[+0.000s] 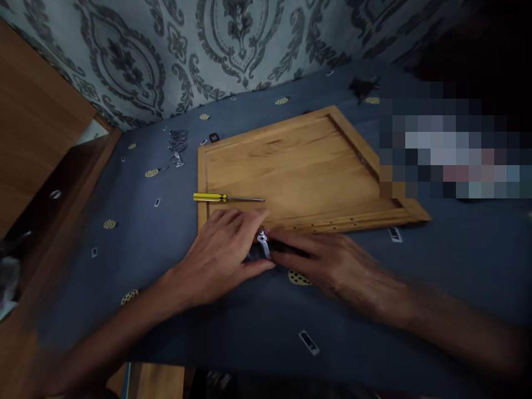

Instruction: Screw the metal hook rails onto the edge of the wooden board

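A metal cabinet hinge lies at the near edge of a framed wooden door panel. My left hand reaches over that edge with its fingers bent; its thumb is near the lower end of the hinge. From the other side my right hand has its fingertips closed on the hinge. The fingers partly hide the contact. Lying across the panel's left frame strip is a screwdriver with a yellow and black handle, its shaft pointing right. Small dark holes dot the near frame strip to the right of the hands.
Several metal hinges lie in a group on the blue patterned bed sheet, left of the panel. A small dark object sits behind the panel's far left corner. Wooden furniture stands at left. At upper right, a blurred area hides detail.
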`<state>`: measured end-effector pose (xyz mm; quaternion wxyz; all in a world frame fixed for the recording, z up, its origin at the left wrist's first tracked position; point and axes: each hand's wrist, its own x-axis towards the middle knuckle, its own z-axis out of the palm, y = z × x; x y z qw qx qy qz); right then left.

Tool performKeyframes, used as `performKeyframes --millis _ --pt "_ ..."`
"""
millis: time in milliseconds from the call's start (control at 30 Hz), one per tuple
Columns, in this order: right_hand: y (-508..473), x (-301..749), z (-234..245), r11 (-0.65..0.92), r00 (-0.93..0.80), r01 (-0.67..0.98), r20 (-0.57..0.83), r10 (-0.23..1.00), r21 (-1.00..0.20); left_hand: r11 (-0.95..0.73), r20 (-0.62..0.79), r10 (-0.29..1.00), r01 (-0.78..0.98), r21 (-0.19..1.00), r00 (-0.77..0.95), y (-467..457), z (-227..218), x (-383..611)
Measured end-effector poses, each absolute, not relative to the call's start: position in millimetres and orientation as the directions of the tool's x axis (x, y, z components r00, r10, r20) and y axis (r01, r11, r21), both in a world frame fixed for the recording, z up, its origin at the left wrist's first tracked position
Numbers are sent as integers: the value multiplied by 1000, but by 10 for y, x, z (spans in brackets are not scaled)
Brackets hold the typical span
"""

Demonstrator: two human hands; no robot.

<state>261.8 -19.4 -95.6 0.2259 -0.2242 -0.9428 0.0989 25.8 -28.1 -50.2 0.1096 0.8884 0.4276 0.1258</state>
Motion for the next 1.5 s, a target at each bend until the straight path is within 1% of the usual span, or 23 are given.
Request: performKeyframes --millis 133,333,500,667,800,967,1200,1333,1500 --pt "-196 2621 -982 884 -793 370 398 461 -287 -594 117 797 735 326 592 -279 -512 267" --pt "-214 2628 -953 861 -798 389 348 493 -327 -542 90 829 753 374 552 -268 -516 276" --pt "-217 2619 -949 862 -769 376 405 495 -341 -500 69 850 759 417 523 -268 -528 274" --pt "-220 2596 -971 843 -742 406 412 529 -352 -465 51 864 757 460 500 -253 -533 278" --pt "-212 2582 -986 851 -743 387 426 516 -356 -449 44 869 749 487 492 -244 -540 279" --pt "-201 2569 -1001 848 -749 404 409 522 -344 -435 42 876 747 503 481 -241 -552 278" --pt "-197 2565 -1020 845 -746 399 410 525 -356 -421 29 880 751 508 474 -242 -556 269" --pt "-193 2561 -1004 835 -756 421 371 539 -356 -430 37 875 739 518 483 -238 -549 270" --pt "-202 2556 -978 837 -763 426 360 537 -345 -457 58 861 718 525 505 -234 -572 267"
